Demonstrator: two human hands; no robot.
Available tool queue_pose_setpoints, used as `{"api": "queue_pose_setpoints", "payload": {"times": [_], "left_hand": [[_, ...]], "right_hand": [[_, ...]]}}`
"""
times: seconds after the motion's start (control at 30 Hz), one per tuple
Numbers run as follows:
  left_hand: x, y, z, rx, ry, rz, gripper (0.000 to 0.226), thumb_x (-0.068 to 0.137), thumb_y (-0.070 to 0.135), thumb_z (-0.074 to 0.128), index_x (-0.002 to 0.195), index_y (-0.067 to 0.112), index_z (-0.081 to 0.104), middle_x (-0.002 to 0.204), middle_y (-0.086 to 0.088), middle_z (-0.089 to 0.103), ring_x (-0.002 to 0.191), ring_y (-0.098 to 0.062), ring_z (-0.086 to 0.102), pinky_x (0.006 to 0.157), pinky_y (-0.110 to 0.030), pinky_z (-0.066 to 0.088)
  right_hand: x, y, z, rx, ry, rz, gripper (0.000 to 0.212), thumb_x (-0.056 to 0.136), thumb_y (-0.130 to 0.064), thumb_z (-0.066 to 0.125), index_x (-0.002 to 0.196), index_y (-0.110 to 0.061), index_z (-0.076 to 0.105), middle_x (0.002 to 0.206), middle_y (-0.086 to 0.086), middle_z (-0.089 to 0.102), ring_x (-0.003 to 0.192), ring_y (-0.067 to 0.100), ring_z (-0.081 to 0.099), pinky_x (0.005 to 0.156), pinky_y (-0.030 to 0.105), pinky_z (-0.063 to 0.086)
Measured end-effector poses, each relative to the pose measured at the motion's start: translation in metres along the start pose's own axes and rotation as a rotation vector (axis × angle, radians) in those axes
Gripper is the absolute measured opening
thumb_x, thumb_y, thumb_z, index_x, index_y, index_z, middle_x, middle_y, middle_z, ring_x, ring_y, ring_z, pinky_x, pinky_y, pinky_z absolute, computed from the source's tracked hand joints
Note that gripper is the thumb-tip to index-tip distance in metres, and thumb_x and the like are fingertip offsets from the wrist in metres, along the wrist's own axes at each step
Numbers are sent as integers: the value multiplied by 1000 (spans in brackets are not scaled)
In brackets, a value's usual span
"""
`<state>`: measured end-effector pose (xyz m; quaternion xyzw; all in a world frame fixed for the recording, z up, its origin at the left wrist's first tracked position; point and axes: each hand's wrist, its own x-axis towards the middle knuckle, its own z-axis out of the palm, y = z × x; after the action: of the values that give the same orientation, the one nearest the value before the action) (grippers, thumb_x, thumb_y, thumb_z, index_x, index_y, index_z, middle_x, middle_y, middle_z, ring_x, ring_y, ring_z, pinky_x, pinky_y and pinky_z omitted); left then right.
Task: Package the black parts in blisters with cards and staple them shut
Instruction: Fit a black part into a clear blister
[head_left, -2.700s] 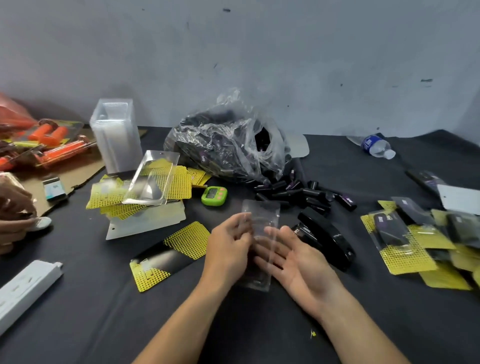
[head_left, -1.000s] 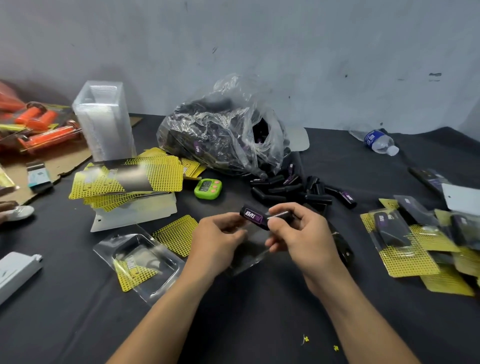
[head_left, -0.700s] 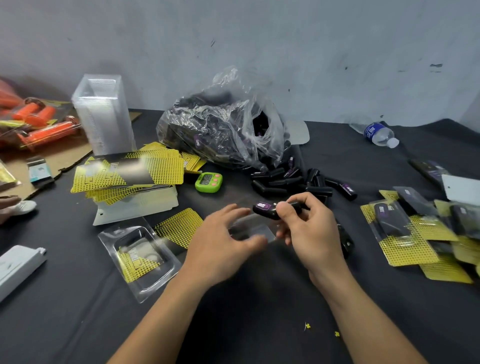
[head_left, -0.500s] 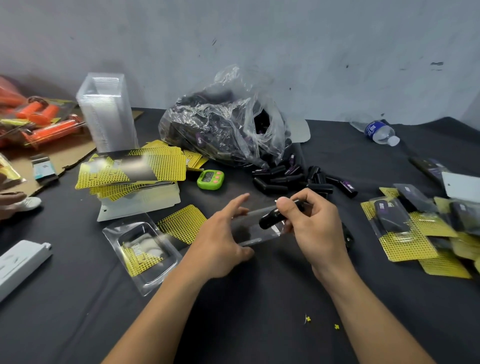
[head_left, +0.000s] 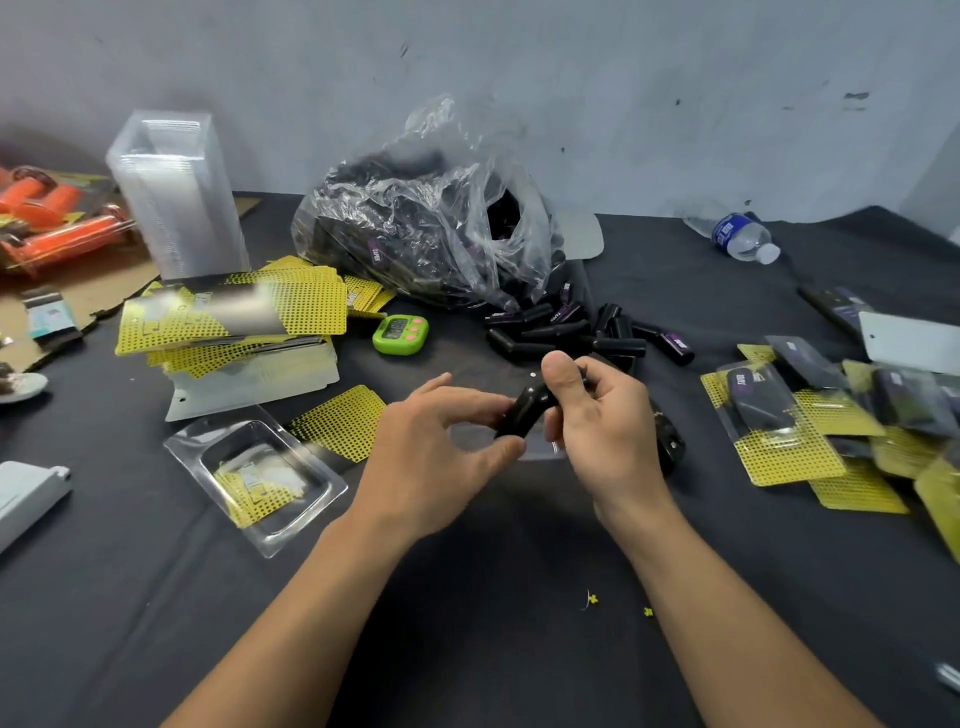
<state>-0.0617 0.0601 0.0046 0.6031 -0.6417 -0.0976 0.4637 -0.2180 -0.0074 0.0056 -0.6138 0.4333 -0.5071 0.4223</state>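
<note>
My right hand (head_left: 605, 431) grips a black part (head_left: 522, 413) between thumb and fingers at the table's centre. The part tilts down to the left, and its lower end meets a clear blister (head_left: 470, 434) that my left hand (head_left: 426, 452) pinches between thumb and fingers. A black stapler (head_left: 669, 441) lies partly hidden behind my right hand. Loose black parts (head_left: 571, 332) lie just beyond my hands, spilled from a clear bag (head_left: 415, 228) full of them. Yellow dotted cards (head_left: 234, 312) are stacked at the left.
An open blister with a card (head_left: 260, 473) lies front left, near a single card (head_left: 337, 423). A tall stack of blisters (head_left: 176, 197) stands back left. A green timer (head_left: 400, 335), finished packs (head_left: 779, 415) at the right, a water bottle (head_left: 743, 239) and a white power strip (head_left: 26, 493) lie around.
My right hand picked up a black part and brought it to the blister held in my left hand. The part has tipped from level to slanting down into the blister.
</note>
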Motion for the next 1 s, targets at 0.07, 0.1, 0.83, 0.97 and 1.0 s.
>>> {"api": "queue_pose_setpoints", "payload": {"times": [0.07,0.1,0.83,0.97,1.0], "left_hand": [[1,-1,2,-47,47,-57,34,75,19,89,104,34,82,98,30,72,104,22,59,103,-3,33],[1,-2,2,-75,77,-102,34,75,18,89,103,36,82,99,27,74,103,17,62,99,-6,40],[12,-32,-15,-108,-266,-270,100,69,-1,86,148,44,46,130,21,63,119,-2,62,101,-23,53],[12,-22,-11,-588,-204,-308,102,62,-13,73,148,34,47,134,1,64,119,-15,68,91,-33,60],[12,-19,-7,-714,-169,-354,101,60,-13,71,148,30,48,136,-1,63,119,-18,68,91,-34,60]], "right_hand": [[0,-2,-1,128,-46,27,46,92,-54,69,74,-13,62,57,2,62,52,15,57,54,33,44],[0,-4,-2,203,-69,29,33,93,-43,72,80,-13,65,60,3,63,52,15,57,50,29,43],[14,-2,-13,31,-135,-168,20,94,-23,58,107,-37,65,80,-10,61,76,10,57,75,41,51],[9,-4,-8,-39,-254,-147,21,92,-26,59,110,-32,68,78,10,63,72,21,56,75,50,51],[7,-5,-6,-24,-264,-132,21,93,-25,60,111,-30,69,78,11,64,73,21,57,75,50,52]]}}
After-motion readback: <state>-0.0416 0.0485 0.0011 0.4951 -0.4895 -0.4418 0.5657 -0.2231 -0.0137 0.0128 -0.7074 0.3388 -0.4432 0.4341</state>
